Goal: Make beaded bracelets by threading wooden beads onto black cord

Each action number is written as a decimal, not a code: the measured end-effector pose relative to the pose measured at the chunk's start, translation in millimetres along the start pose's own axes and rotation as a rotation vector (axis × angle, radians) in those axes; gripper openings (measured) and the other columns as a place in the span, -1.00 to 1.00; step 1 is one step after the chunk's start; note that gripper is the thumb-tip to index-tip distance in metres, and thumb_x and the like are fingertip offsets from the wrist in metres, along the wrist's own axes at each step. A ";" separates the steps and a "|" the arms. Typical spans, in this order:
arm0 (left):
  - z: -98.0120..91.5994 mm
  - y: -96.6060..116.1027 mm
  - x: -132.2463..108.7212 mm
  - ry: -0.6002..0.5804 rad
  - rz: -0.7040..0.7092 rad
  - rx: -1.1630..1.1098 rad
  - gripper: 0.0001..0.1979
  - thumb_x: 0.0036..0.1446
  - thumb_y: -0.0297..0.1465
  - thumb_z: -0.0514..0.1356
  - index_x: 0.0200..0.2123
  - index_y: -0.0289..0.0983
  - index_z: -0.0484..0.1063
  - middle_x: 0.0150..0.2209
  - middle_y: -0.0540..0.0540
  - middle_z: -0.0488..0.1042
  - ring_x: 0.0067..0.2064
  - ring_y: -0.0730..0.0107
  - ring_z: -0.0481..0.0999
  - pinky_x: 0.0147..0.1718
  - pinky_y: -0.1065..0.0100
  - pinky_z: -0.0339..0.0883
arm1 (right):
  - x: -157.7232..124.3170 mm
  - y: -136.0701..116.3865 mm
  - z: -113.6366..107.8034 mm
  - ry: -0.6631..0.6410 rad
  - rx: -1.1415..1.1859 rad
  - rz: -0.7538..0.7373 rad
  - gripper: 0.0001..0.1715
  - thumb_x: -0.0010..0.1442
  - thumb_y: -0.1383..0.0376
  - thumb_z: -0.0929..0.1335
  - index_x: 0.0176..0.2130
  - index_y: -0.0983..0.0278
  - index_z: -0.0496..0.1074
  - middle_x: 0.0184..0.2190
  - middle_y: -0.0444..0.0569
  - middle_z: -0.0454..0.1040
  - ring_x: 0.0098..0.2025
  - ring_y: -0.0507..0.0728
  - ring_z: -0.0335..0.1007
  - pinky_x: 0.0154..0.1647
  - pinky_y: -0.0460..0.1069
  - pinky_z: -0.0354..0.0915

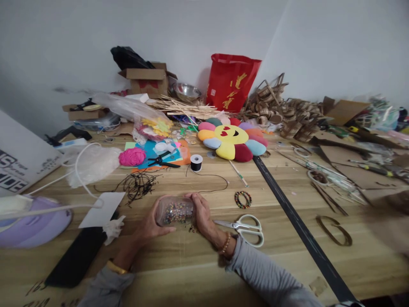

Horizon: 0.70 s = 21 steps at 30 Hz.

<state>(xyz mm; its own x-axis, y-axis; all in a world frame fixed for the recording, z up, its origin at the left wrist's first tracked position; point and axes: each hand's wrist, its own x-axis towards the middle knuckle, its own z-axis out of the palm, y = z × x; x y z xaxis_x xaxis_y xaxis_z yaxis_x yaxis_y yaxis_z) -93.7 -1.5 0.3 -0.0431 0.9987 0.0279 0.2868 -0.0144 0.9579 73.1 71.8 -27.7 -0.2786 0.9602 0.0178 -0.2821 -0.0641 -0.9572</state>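
A clear plastic container (176, 212) with many small coloured beads inside is held between my two hands, low over the wooden table. My left hand (153, 221) grips its left side, thumb along the near edge. Against its right side lies my right hand (203, 215), fingers wrapped round the far corner. A few dark beads (192, 229) rest on the table by my right palm. Right of that hand are scissors (244, 228) with pale handles and a coil of beaded string (243, 199). Behind the container stands a spool of black cord (196, 163).
Tangled black cord (140, 185) and a black phone-like slab (76, 256) lie to the left. Pliers (163, 162), pink yarn (132, 157) and a flower cushion (231, 138) are farther back. A dark strip (297, 217) crosses the right side. A blurred hand shows at the right edge.
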 end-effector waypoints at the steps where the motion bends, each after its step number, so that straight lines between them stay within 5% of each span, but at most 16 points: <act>1: 0.2 -0.5 0.0 0.008 -0.002 -0.004 -0.11 -0.31 -0.25 0.39 0.12 -0.29 0.11 0.10 -0.33 0.33 0.14 -0.16 0.33 0.09 0.00 0.26 | -0.1 -0.2 0.0 0.001 -0.003 -0.002 -0.61 0.19 0.05 0.25 -0.37 0.28 0.49 -0.37 -0.07 0.48 -0.26 0.10 0.36 -0.17 -0.05 0.25; 13: 0.7 7.4 -1.0 0.026 -0.006 -0.014 -0.03 -0.34 -0.12 0.41 0.16 -0.26 0.13 0.08 -0.27 0.37 0.12 -0.10 0.36 0.05 0.02 0.31 | -0.8 -5.3 2.6 0.009 -0.018 0.003 -0.65 0.16 0.09 0.25 -0.38 0.27 0.47 -0.37 -0.08 0.49 -0.27 0.11 0.37 -0.19 -0.06 0.24; 21: 5.5 -13.6 0.2 0.151 -0.125 0.009 0.05 -0.51 -0.05 0.43 0.11 -0.31 0.19 0.02 -0.29 0.44 0.08 -0.14 0.40 0.07 -0.03 0.28 | -2.6 -2.0 0.7 0.013 -0.040 0.030 -0.58 0.22 0.04 0.21 -0.34 0.28 0.46 -0.35 -0.08 0.48 -0.25 0.11 0.36 -0.19 -0.06 0.24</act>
<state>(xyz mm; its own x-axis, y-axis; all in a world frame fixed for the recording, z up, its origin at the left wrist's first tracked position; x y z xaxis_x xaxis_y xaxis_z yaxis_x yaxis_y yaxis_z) -92.3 -0.9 -14.3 -0.2220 0.9739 -0.0475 0.2786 0.1100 0.9541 73.7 69.1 -25.6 -0.2741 0.9616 -0.0146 -0.2365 -0.0821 -0.9681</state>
